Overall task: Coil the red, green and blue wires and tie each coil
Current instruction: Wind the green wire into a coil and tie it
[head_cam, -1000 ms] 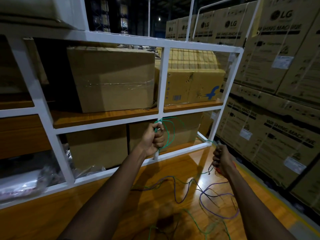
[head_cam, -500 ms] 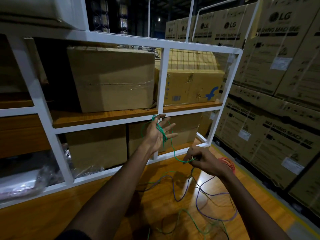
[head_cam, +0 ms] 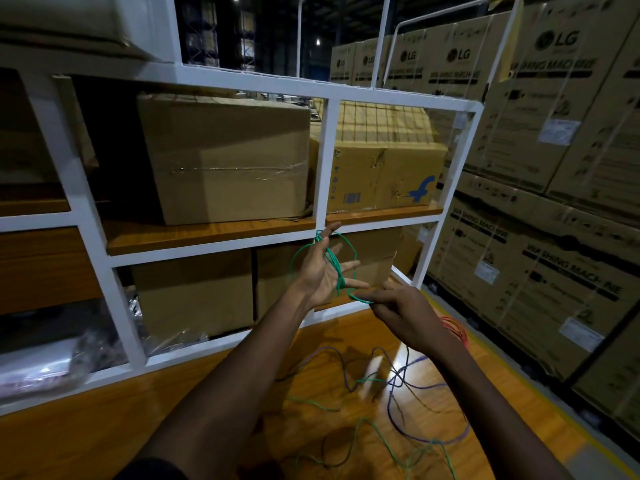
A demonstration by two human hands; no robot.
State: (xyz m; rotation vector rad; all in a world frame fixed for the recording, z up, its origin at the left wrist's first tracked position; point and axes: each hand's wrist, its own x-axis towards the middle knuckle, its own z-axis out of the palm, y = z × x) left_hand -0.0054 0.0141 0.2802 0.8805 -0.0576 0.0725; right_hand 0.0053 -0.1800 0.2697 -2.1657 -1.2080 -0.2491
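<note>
A person's left hand [head_cam: 320, 275] is raised with fingers spread straight, loops of green wire [head_cam: 331, 261] draped across its palm, while just to its right the right hand [head_cam: 405, 315] pinches that wire's trailing length, with red wire [head_cam: 454, 328] beside that wrist and blue wire [head_cam: 414, 436] on the near wooden surface [head_cam: 104, 427].

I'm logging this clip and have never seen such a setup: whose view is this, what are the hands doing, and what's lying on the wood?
There is no machine here. A person wears one camera on the head, and it looks down at their own bare hands. The left hand is spread open, with loops of green wire around it. The right hand pinches the next stretch of that wire. More green and blue wire lies tangled on the wooden surface. A red coil shows beside the right wrist.
</note>
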